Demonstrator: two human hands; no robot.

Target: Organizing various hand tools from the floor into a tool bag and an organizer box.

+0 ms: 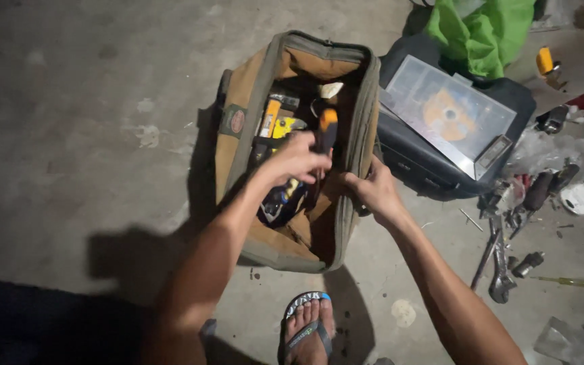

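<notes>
Head view: an open tan canvas tool bag with grey-green trim stands on the concrete floor, packed with yellow and black tools. The left hand is clenched around a tool with an orange-and-black handle, held upright over the bag's mouth. The right hand pinches the bag's right rim, beside a dark case and loose wrenches.

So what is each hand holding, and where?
The left hand grips an orange-and-black tool by its handle. The right hand holds the tool bag by its rim.
</notes>
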